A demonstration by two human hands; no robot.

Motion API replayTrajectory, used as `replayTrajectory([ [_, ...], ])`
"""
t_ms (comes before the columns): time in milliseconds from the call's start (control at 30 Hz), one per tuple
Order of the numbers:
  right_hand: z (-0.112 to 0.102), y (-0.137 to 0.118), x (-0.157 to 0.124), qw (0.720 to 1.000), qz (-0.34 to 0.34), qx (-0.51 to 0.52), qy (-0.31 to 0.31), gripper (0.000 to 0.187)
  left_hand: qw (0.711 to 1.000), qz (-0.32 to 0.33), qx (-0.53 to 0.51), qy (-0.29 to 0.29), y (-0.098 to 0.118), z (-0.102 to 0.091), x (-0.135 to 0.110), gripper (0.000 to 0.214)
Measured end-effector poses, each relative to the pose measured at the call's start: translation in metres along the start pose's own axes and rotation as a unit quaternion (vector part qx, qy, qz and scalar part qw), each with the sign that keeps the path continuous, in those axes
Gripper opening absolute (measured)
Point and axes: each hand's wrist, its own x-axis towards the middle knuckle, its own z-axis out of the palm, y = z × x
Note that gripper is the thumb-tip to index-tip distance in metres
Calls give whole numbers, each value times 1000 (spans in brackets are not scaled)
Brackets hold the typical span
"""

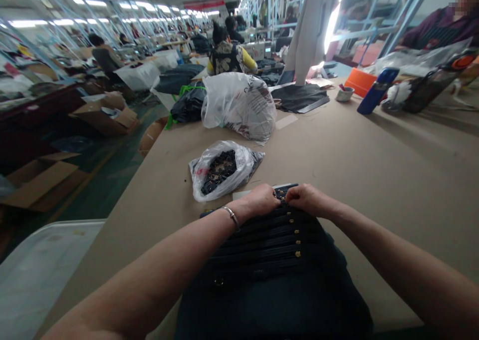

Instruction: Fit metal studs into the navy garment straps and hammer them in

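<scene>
A stack of dark denim pieces (269,250) with brass buttons lies on the brown table (374,170) right in front of me. My left hand (262,200), with a metal bangle on the wrist, pinches the far edge of the top piece. My right hand (309,199) grips the same edge just to the right, and the two hands nearly touch. A small clear plastic bag (220,170) of dark metal parts lies just beyond my left hand.
A larger plastic bag (239,105) stands further back. Dark fabric (299,98), an orange box (359,83), a blue bottle (376,90) and a dark bag (430,88) sit at the far right. A person's sleeve (441,28) shows there. Cardboard boxes (41,177) lie on the floor left.
</scene>
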Motion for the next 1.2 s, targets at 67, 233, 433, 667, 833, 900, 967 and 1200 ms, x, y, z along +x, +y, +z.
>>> replayTrajectory([
  [67,-1,-2,1,1000,1,-27,-11,18,1000,0,12,-2,2,-1,-2,12],
  [233,4,-2,4,992,-45,-114,1,17,998,25,52,10,4,2,-3,16],
  [433,8,-1,7,987,-46,-154,23,13,990,40,130,46,-4,6,1,18],
  [667,3,-9,0,995,-42,-54,74,14,993,44,78,76,-14,-6,-16,14],
  [833,10,-40,-7,967,-75,238,43,28,979,175,-59,83,-9,-4,-26,32],
  [900,12,-47,-9,954,-83,286,27,27,965,223,-113,75,-6,-2,-27,42],
  [967,13,-48,-12,951,-89,296,27,26,959,237,-143,65,-5,-1,-29,44],
  [1200,4,-30,-25,950,-36,309,39,18,965,81,-246,-38,-2,-3,-43,24],
])
